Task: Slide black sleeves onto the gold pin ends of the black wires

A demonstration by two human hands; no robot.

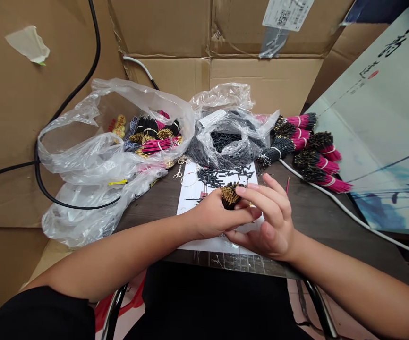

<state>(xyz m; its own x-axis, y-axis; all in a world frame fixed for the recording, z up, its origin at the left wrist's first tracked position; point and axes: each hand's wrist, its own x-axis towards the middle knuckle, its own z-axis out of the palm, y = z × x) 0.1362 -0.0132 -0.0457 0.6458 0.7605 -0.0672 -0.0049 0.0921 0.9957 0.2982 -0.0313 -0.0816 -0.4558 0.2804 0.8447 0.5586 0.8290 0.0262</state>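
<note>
My left hand [214,216] is closed around a bundle of thin wires with gold tips [230,193], held upright over a white sheet of paper [204,244]. My right hand [268,218] is beside it, fingers curled over the bundle's tips and touching them. Loose short black tube pieces [214,175] lie scattered on the paper just behind my hands.
A small dark table [314,222] carries a clear bag of black tube pieces [230,141], a clear bag with pink and black wire bundles [155,134], and tied pink-black bundles [314,151] at the right. A white cable [349,212] crosses the table. Cardboard boxes [225,33] stand behind; black cable [48,127] at left.
</note>
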